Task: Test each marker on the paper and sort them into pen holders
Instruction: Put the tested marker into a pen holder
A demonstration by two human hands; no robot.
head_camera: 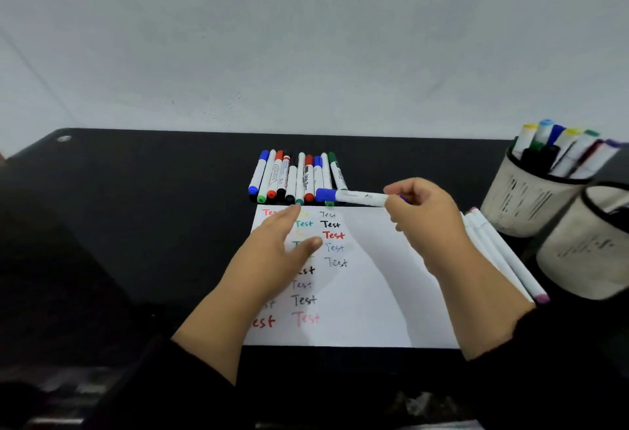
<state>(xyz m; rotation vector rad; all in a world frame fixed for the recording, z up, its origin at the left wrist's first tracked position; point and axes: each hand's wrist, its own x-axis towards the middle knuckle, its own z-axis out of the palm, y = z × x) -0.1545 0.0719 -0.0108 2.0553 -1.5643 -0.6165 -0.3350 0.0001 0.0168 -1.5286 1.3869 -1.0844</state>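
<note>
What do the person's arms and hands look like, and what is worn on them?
Both forearms come out of dark, black-looking sleeves pushed back from the wrists. The left hand and right hand are bare: no gloves, and no rings, watch or markings can be seen.

Single head-worn view, looking forward and down, close over desk (136,225)

paper (367,293) on table (136,225), centre | row of markers (296,176) just behind paper's far edge | held marker (354,197) above that edge, crosswise | loose markers (493,252) beside paper's right edge | two pen holders (531,198) far right, rear one holding markers
</note>
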